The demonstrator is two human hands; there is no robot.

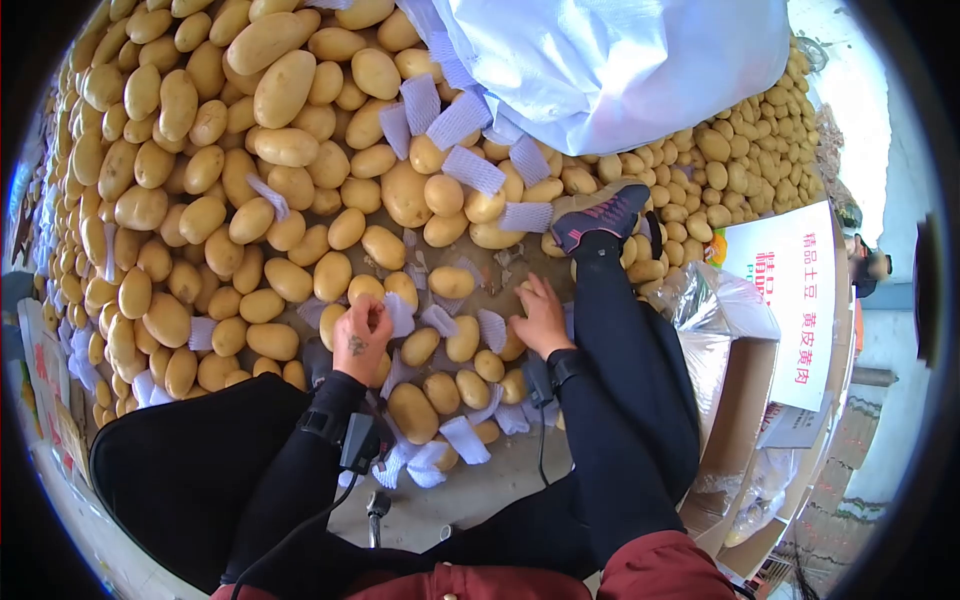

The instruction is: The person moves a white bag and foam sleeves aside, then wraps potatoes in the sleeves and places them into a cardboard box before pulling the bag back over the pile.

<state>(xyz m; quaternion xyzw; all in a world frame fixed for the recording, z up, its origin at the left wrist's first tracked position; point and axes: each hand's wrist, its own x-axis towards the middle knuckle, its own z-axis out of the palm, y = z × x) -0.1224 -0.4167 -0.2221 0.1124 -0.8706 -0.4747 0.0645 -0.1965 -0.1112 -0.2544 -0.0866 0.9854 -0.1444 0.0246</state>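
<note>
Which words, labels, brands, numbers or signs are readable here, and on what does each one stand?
"精品土豆 黄皮黄肉": red characters on the white carton panel at the right.
Larger red and green lettering on it: too unclear to read.
Faint print on the grey flap below: too small to read.
Red marks on the carton at the left edge: too blurred.

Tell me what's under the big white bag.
Potatoes and foam sleeves show along the lower and left edges of the white bag. Whatever lies directly beneath is covered, so I can't tell.
</note>
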